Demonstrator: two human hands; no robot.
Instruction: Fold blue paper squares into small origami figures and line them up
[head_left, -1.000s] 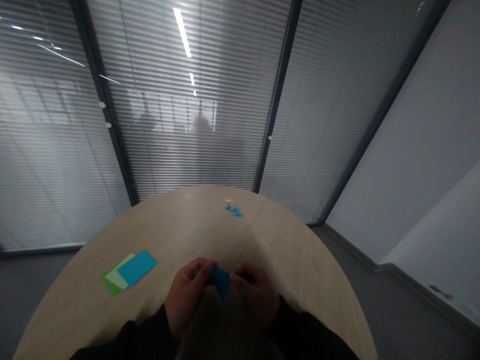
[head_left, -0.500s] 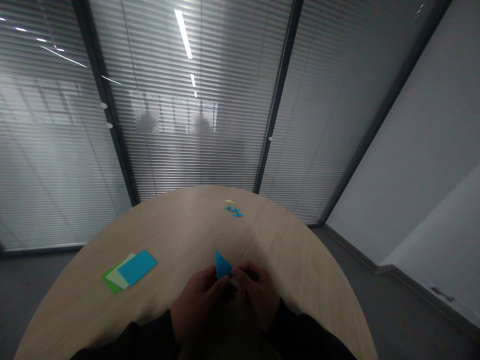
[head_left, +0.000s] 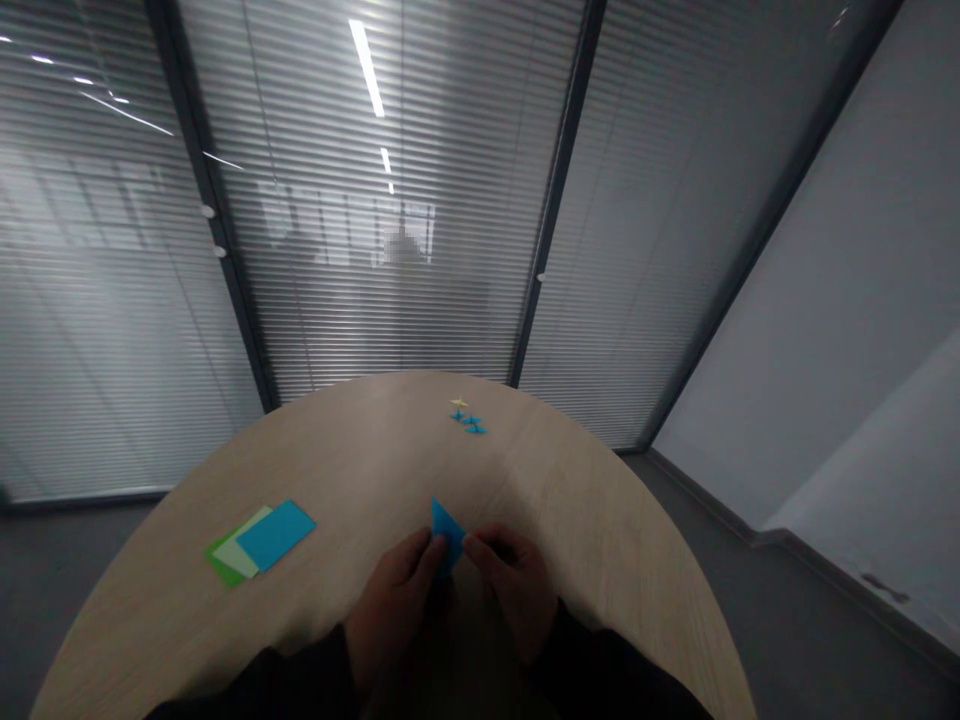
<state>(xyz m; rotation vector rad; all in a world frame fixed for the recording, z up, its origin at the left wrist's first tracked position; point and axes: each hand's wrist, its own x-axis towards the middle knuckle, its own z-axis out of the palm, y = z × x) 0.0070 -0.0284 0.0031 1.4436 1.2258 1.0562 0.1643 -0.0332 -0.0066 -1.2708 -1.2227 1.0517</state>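
A folded piece of blue paper (head_left: 448,530) is held up between my two hands above the near part of the table, one sharp corner pointing upward. My left hand (head_left: 401,590) pinches its left side, thumb lying across the front. At its right corner, the thumb and fingertips of my right hand (head_left: 514,580) grip the edge. The lower part of the paper sits in shadow between the hands. Away to the left lie flat sheets: a blue sheet (head_left: 276,536) on top of a pale green sheet (head_left: 244,556) and a brighter green sheet (head_left: 223,572).
Several small folded blue paper pieces (head_left: 474,430) and a yellow one (head_left: 458,402) rest near the far edge of the round wooden table (head_left: 600,540). Beyond it stands a glass partition with blinds (head_left: 390,320); a white wall (head_left: 840,330) is on the right.
My left thumb has moved up along the front of the blue paper, and more of the paper's lower part now shows. The right hand has barely moved.
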